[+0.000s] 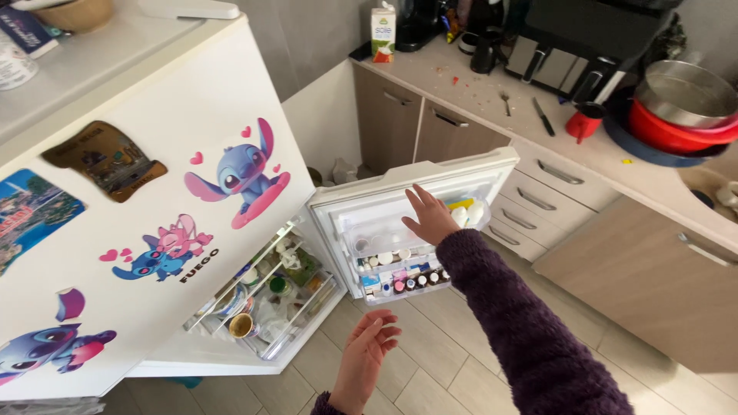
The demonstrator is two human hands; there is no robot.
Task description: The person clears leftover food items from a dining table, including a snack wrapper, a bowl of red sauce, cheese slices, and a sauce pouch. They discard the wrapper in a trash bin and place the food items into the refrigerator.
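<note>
This is a home kitchen. A white fridge (154, 230) decorated with cartoon stickers and souvenir magnets stands open, its door shelves (400, 269) packed with small bottles. Wood-fronted cabinets (646, 284) run beneath a beige worktop (492, 100) carrying a carton (383, 31), cutlery, stacked bowls (676, 115) and appliances, above a tiled floor (430, 369).

Open fridge door shelves (407, 265) with small bottles (407, 283), wire fridge shelves (265, 296) holding jars (241, 324)

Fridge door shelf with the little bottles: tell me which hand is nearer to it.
Right. The right hand lies flat against the open fridge door, just above the bottle shelf. The left hand hangs open below it, over the tiled floor.
</note>
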